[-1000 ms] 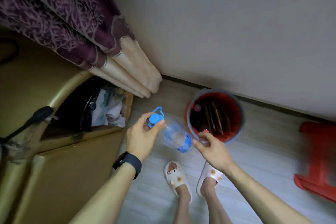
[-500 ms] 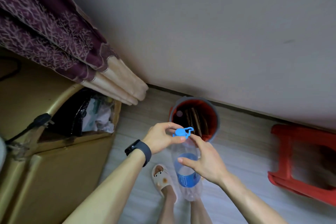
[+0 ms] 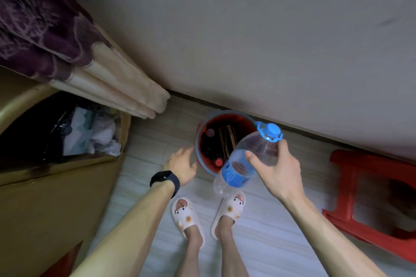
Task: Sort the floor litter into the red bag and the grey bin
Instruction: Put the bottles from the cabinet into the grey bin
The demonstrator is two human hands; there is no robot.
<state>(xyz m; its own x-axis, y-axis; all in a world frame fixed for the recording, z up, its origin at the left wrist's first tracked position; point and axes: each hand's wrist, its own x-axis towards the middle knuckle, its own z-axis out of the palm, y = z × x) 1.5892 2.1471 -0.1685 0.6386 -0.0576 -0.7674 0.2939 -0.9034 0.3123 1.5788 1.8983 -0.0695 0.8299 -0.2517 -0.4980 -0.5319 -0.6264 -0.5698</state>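
Note:
A grey bin (image 3: 197, 141) lined with a red bag stands on the floor against the wall. Inside it lie dark bottles and brown sticks. My right hand (image 3: 275, 171) grips a large clear plastic bottle (image 3: 243, 164) with a blue cap and blue label. The bottle is tilted, cap up toward the wall, over the bin's right side. My left hand (image 3: 182, 164), a black watch on its wrist, hovers with relaxed fingers just left of the bin and holds nothing.
A cardboard box (image 3: 56, 186) with a black bag and crumpled paper stands at the left. A purple and cream curtain (image 3: 101, 74) hangs above it. A red plastic stool (image 3: 371, 198) sits at the right. My feet in white slippers (image 3: 186, 216) stand on the pale floor.
My left hand has let go of the blue cap and dropped beside the bin. My right hand now holds the bottle alone and has swung it over the bin.

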